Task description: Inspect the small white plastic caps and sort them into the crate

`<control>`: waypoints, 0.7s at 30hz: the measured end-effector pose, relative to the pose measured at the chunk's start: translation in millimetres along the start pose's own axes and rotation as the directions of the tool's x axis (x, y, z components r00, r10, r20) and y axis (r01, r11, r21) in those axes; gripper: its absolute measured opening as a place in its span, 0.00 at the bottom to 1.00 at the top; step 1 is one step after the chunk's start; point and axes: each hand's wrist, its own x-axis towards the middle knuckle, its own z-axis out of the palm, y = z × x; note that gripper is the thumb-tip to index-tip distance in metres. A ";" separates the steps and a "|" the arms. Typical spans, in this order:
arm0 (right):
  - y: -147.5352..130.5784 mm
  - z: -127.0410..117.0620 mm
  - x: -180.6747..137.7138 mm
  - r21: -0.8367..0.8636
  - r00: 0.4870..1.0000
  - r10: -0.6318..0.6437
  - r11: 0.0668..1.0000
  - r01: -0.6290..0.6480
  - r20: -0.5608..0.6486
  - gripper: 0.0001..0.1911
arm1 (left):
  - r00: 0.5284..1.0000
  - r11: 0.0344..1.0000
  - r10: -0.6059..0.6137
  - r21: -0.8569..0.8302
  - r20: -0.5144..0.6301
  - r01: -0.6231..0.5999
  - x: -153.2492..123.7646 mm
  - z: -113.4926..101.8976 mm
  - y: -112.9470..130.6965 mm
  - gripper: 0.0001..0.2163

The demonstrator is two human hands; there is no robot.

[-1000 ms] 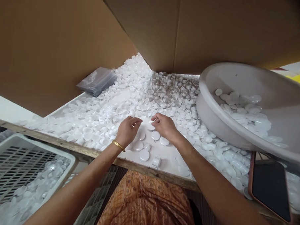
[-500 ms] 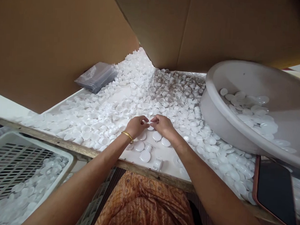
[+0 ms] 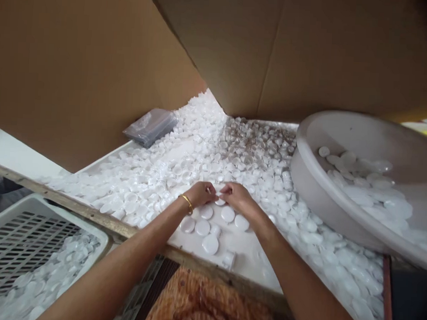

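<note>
My left hand (image 3: 200,194) and my right hand (image 3: 237,196) meet fingertip to fingertip over a white table (image 3: 247,248) heaped with small white plastic caps (image 3: 185,159). Both hands are closed in a pinch around a small white cap piece (image 3: 219,201) held between them. A gold bangle sits on my left wrist. Just in front of the hands lie several flat round white lids (image 3: 210,244) on a bare patch of table.
A large white basin (image 3: 318,183) holding round lids leans at the right. A slotted white crate (image 3: 33,227) with more caps stands lower left. Brown cardboard walls (image 3: 79,69) rise behind. A clear plastic bag (image 3: 151,126) lies at the back; a dark phone (image 3: 409,300) lies at the right edge.
My two hands have come together from a small gap, fingertips now touching on the cap piece. The view has shifted, so everything sits lower in the picture.
</note>
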 end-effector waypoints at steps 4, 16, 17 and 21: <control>-3.8 5.3 -0.5 -0.006 0.997 -0.076 0.997 0.076 -0.005 0.05 | 1.000 0.997 -0.030 0.069 -0.001 0.030 -5.0 -5.4 6.2 0.06; -22.8 3.3 -22.0 -0.343 0.922 -0.385 0.870 0.354 -0.025 0.12 | 0.933 0.975 0.179 0.182 -0.313 -0.126 -33.6 -7.8 -3.9 0.07; -27.5 4.7 -20.5 -0.390 0.896 -0.443 0.828 0.403 -0.015 0.14 | 0.910 0.962 0.228 0.223 -0.346 -0.156 -34.6 -12.8 -3.9 0.09; -41.6 22.2 1.0 -0.568 0.747 -0.657 0.578 0.586 0.102 0.14 | 0.820 0.900 0.389 0.364 -0.421 -0.239 -30.0 -36.1 -3.8 0.10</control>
